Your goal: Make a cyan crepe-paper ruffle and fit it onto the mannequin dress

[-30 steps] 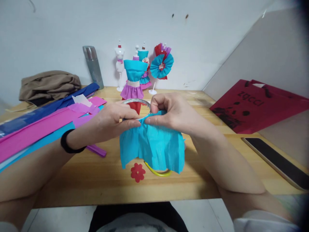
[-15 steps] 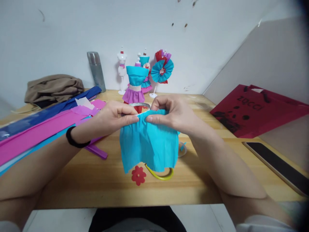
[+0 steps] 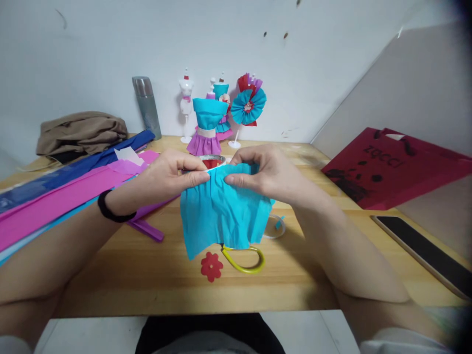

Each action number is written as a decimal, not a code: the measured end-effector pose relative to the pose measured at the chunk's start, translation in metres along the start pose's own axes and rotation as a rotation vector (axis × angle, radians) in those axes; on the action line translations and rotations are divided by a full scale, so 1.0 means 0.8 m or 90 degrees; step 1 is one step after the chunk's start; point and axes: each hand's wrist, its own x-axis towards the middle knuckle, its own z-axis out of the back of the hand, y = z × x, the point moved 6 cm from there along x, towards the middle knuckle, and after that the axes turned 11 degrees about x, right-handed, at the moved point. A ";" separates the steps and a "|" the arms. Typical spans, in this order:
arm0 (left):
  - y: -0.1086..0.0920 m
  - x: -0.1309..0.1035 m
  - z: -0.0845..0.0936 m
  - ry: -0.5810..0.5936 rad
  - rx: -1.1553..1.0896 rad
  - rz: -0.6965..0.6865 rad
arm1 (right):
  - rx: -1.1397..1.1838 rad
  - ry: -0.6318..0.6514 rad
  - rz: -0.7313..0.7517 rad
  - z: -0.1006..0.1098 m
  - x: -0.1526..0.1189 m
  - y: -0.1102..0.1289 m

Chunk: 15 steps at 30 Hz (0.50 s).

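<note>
Between my hands hangs a piece of turquoise crepe paper point(image 3: 224, 211), gathered into small pleats along its top edge. My left hand point(image 3: 173, 172) pinches the top left of that edge, where a thin white strip shows along it. On the right, my right hand point(image 3: 263, 172) grips the same edge with the thumb in front and the fingers behind. Below the paper lie a red paper flower point(image 3: 212, 267) and a yellow scissor handle point(image 3: 247, 260); the blades are hidden. Behind my hands a round container point(image 3: 214, 161) shows partly, with red inside.
Small mannequins point(image 3: 206, 118) in paper dresses stand at the back, beside a thermos flask point(image 3: 146, 105). Strips of coloured crepe paper point(image 3: 73, 201) and a brown cloth point(image 3: 83, 132) lie left. A phone point(image 3: 424, 250), a red bag point(image 3: 394, 169) and a clear ring point(image 3: 276, 227) are right.
The turquoise paper's lower edge has swung up and back, showing more of the yellow handle and the clear ring. My left fingertips have shifted slightly left, away from the right thumb.
</note>
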 end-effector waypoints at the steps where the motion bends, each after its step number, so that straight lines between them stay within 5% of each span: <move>1: 0.000 0.000 0.000 0.008 -0.006 0.012 | -0.008 -0.022 0.018 0.003 0.001 -0.001; 5: 0.006 -0.001 0.004 -0.017 -0.052 0.080 | -0.095 -0.246 0.157 0.031 -0.007 0.010; 8: 0.008 -0.007 0.015 -0.065 -0.093 0.116 | -0.122 -0.365 0.370 0.044 -0.034 0.045; 9: 0.006 -0.010 0.020 -0.074 -0.112 0.125 | -0.128 -0.346 0.427 0.043 -0.042 0.057; 12: -0.001 -0.017 0.035 -0.082 -0.165 0.160 | -0.249 -0.100 0.648 0.010 -0.067 0.094; 15: -0.005 -0.022 0.047 -0.080 -0.188 0.196 | -0.380 0.043 0.613 -0.021 -0.067 0.103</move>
